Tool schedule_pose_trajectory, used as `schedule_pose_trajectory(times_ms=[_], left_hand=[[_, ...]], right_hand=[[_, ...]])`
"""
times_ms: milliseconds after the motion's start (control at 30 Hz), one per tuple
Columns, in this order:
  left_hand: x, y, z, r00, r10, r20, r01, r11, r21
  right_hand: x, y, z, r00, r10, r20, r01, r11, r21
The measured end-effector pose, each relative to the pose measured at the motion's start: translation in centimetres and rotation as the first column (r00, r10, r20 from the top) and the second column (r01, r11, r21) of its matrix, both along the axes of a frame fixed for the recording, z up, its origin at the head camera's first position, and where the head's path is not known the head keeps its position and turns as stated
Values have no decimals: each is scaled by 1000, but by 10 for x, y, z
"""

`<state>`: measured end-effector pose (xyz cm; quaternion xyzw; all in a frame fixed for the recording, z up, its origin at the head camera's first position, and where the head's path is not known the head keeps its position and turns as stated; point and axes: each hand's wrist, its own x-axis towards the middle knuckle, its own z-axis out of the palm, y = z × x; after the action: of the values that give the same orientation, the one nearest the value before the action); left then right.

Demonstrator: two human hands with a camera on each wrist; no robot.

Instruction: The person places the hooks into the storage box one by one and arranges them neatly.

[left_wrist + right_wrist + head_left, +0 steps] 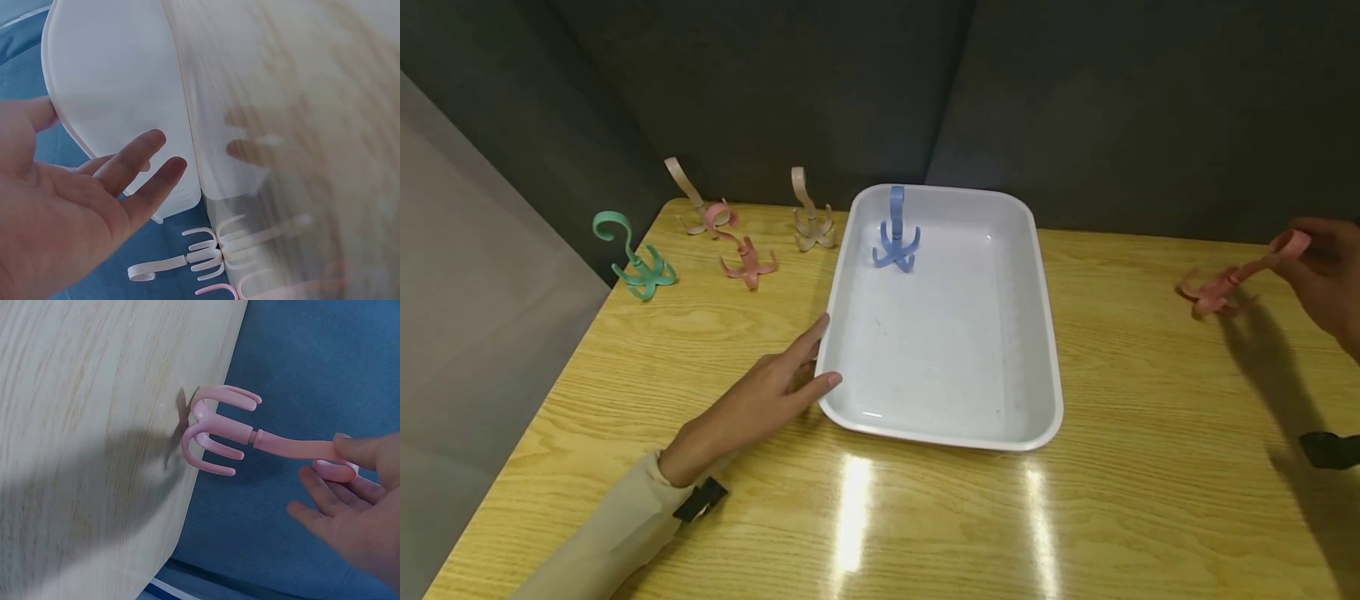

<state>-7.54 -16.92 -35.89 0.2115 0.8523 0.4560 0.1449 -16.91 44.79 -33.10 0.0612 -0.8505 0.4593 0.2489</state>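
The right hand (pixel 1330 282), cut off by the head view's right edge, pinches the curved top of a pink four-pronged hook (pixel 230 429); whether its base touches the worktop (pixel 1150 417) is hard to tell. The left hand (pixel 756 392), fingers extended and loose, touches the white tray's (pixel 940 350) left rim. A blue hook (pixel 896 250) stands inside. At back left, another pink hook (pixel 748 267) partly hides a beige one (pixel 684 180).

A dark backdrop (pixel 1112 108), perhaps cloth, stands behind a wood-grained table (pixel 1150 500)
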Motion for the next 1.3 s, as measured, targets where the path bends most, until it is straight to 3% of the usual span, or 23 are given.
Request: schedule_pose_trajectory(times_ms=[167,433,700,1000,1300], left_hand=[[1,0,1,1000,3,-1,-3,1000,-8],[1,0,0,1000,3,-12,-3,1000,-11],[0,0,-1,1000,-3,-9,3,1000,-2],[1,1,0,1000,-4,-13,4,1000,0],[0,0,1,1000,-7,-16,7,1000,-4]], right_hand=[[-4,-8,5,998,45,-45,-48,997,-56],[-7,-23,14,998,-53,-23,56,992,111],[-5,-47,29,985,-139,102,111,965,236],[-8,-69,41,995,-93,36,82,968,237],[-16,-91,53,992,-112,52,91,946,310]])
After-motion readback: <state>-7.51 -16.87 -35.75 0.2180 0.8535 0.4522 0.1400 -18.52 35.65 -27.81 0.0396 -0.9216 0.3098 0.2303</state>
